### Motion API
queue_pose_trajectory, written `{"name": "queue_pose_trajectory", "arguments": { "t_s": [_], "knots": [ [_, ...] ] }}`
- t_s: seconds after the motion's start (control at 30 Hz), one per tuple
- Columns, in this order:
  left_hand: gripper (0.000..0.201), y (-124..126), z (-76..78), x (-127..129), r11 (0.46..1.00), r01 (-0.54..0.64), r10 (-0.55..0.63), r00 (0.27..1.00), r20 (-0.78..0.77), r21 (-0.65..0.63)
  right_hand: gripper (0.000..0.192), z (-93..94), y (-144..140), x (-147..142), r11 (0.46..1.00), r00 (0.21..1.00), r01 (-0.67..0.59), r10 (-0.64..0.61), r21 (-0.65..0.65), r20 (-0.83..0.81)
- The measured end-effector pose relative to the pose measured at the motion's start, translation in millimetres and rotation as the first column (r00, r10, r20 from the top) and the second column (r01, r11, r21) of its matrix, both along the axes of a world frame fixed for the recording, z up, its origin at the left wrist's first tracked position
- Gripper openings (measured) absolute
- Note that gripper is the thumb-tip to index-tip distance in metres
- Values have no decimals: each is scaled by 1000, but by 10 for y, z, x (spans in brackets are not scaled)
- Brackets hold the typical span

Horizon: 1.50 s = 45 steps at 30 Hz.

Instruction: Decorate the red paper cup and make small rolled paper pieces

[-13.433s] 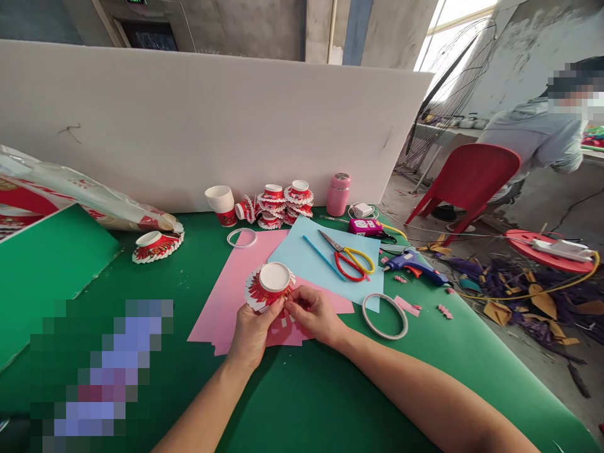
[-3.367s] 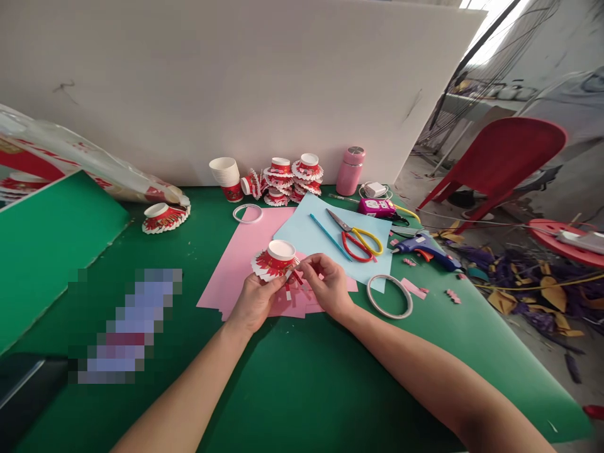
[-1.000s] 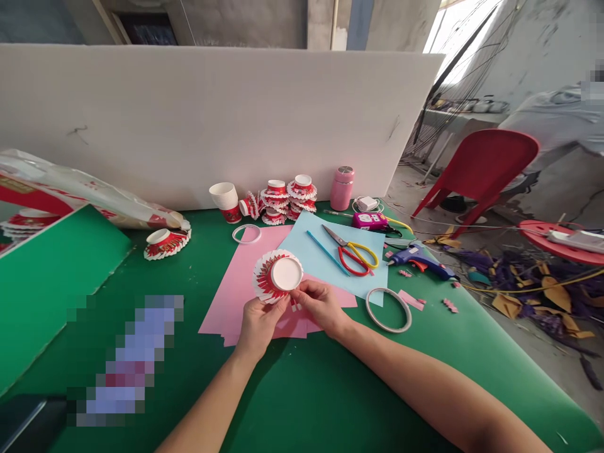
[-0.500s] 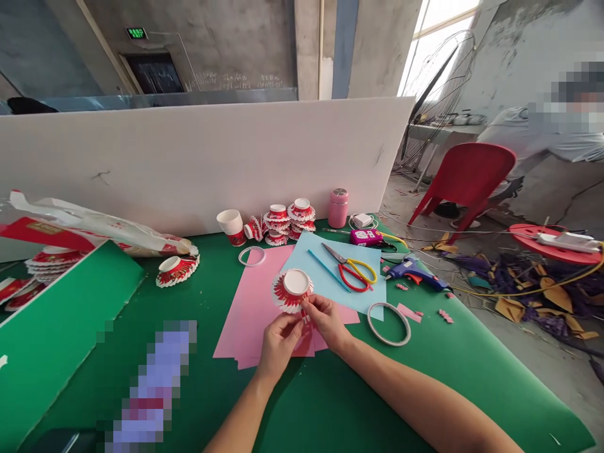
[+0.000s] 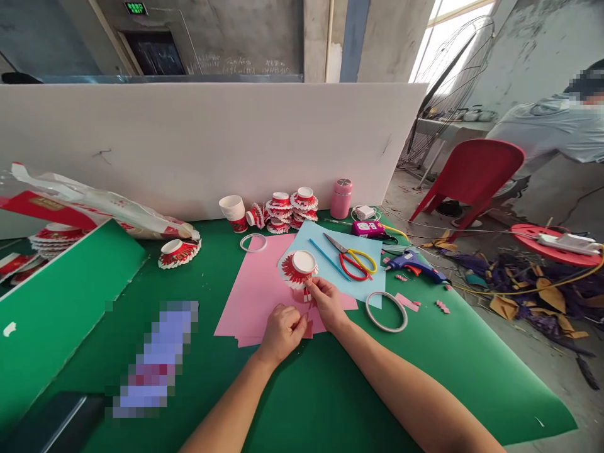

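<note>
At the far left of the green bench (image 5: 330,402) a crinkled plastic bag (image 5: 94,204) lies against the white board (image 5: 198,145), and just right of it sits one fringed cup (image 5: 178,251) on its own. Further right, at the foot of the board, stand a stack of plain cups (image 5: 234,212) and a cluster of finished fringed cups (image 5: 285,211), with a small tape ring (image 5: 253,242) in front of them. The left hand (image 5: 282,330) rests on the near edge of the pink sheet (image 5: 255,296), its grip curled loosely closed — whether it pinches a scrap I cannot tell. Just beyond it the right hand (image 5: 325,301) pinches the lower fringe of the cut paper cup (image 5: 299,268), thumb and forefinger pressed together on the red-and-white strips; the cup is held base-up over the seam where the pink sheet meets the blue sheet (image 5: 344,261). On the blue sheet lie a blue stick (image 5: 327,258) and scissors (image 5: 352,258); behind them stands a pink flask (image 5: 340,198). Right again — a larger tape ring (image 5: 385,311), a glue gun (image 5: 415,263), then a red chair (image 5: 472,176) on the floor and a person in a grey shirt (image 5: 542,129) beyond it.
</note>
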<state>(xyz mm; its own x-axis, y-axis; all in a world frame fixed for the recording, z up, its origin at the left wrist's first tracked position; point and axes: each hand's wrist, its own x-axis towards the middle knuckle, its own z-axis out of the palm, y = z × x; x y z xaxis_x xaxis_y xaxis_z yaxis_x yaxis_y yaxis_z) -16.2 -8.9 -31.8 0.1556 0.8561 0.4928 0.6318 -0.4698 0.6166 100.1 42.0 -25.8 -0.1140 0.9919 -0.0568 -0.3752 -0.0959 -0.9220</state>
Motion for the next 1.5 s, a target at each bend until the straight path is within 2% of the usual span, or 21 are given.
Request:
{"name": "queue_pose_trajectory", "arguments": {
  "t_s": [0.3,0.53,0.87,1.17,1.5],
  "knots": [
    [36,6,-65,20,997,28,-20,994,-109,71,34,-77,48,-26,998,999,-28,25,62,40],
    [28,-5,-64,55,983,65,-30,979,-201,170,32,-76,42,-27,994,999,-25,21,107,38],
    [29,-5,-95,65,966,45,10,977,-214,253,33,-143,54,75,998,998,-60,61,35,-24],
    [33,-21,-21,33,962,-61,97,987,-125,266,28,-119,33,76,997,987,-70,67,-15,-147],
    [28,-22,51,-7,981,-166,159,985,73,102,30,0,21,131,985,960,-68,21,-160,-279]
  ]
}}
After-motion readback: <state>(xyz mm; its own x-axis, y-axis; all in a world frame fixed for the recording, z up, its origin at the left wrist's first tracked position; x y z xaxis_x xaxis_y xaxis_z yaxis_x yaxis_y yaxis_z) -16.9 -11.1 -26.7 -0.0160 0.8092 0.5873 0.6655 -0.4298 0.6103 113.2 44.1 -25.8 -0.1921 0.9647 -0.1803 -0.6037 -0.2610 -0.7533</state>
